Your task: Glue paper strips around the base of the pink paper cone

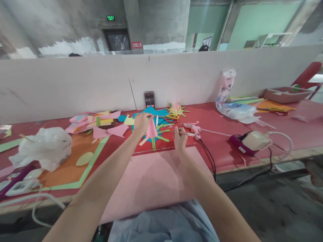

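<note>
A pink paper cone point(152, 130) stands on a blue paper base with green and pale strips point(153, 144) radiating from it. My left hand point(141, 123) is closed, its fingertips pinched at the cone's tip. Right of the cone, my right hand point(180, 137) is closed around a thin, pen-like stick point(185, 133); its exact kind is unclear. Just beyond that hand lies a pink glue gun point(193, 130) with a black cord. Scissors with yellow and red handles point(172, 117) rest on blue paper point(150, 110) behind the cone.
A second cone piece point(176, 107) stands near the white partition point(101, 84), by a phone point(149, 99). Paper scraps point(93, 120) and a plastic bag point(45, 148) lie left. Right are a power strip point(243, 144), plastic packaging point(234, 111) and a tray point(287, 94). Pink paper point(151, 181) covers the front.
</note>
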Demonstrator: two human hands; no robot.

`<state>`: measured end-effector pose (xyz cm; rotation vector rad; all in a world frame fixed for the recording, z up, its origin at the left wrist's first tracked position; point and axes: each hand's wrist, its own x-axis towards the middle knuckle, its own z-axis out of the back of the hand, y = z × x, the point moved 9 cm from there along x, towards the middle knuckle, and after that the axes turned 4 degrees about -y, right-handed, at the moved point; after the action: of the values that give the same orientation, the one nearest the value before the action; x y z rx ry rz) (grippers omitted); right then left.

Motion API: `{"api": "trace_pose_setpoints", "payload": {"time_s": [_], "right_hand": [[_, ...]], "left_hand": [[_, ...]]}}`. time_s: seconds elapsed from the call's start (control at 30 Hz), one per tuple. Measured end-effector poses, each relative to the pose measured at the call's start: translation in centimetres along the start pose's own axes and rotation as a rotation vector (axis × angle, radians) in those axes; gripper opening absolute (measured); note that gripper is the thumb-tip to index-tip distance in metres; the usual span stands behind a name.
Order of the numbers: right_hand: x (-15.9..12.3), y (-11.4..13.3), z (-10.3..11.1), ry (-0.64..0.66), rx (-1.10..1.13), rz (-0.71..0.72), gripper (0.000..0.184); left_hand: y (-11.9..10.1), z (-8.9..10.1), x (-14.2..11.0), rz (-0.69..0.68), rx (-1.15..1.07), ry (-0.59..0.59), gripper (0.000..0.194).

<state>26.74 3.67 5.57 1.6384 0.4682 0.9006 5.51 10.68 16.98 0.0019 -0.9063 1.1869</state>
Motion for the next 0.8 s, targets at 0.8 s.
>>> {"api": "trace_pose_setpoints", "payload": {"time_s": [0.8], "right_hand": [[0.4,-0.6,0.2,-0.039,0.054,0.041,0.035]], "left_hand": [[0.8,0.7,-3.0,-0.06,-0.085,-0.126,0.031]]}}
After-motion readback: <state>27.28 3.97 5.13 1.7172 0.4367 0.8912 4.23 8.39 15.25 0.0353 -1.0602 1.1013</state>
